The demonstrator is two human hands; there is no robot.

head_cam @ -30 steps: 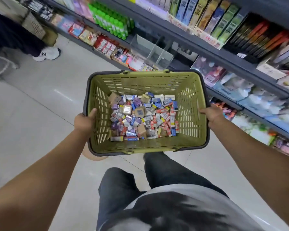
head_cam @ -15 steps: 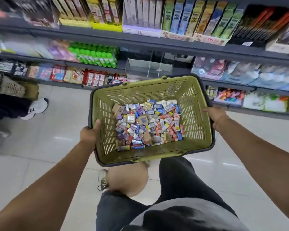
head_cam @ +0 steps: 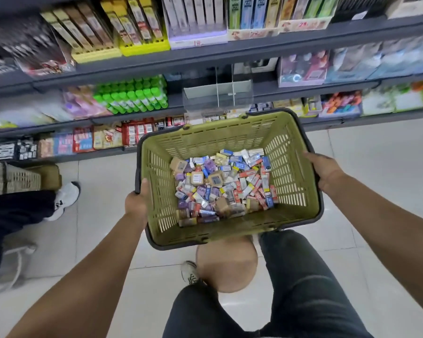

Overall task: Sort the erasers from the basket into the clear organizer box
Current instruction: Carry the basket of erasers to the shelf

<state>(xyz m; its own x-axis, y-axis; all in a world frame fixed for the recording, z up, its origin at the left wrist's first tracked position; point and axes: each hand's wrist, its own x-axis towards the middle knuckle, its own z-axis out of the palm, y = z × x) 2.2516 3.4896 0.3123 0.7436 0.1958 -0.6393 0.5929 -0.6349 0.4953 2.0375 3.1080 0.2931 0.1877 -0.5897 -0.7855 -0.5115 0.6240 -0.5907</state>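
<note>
I hold a green plastic basket (head_cam: 291,172) in front of me, above the floor. Its bottom is covered with a heap of several small wrapped erasers (head_cam: 224,185) in blue, red, purple and tan. My left hand (head_cam: 136,203) grips the basket's left rim, thumb over the edge. My right hand (head_cam: 325,170) grips the right rim. The clear organizer box (head_cam: 217,95), with upright dividers, stands on the middle shelf straight beyond the basket and looks empty.
Grey shop shelves (head_cam: 230,53) full of stationery run across the view: green bottles (head_cam: 132,96) left of the box, boxed goods to its right. Another person's leg and white shoe (head_cam: 64,198) stand on the tiled floor at left. My knees are below the basket.
I have turned to face the shelf. The basket has come closer to the organizer box, which now lies straight behind it. Both hands keep their grip on the rims.
</note>
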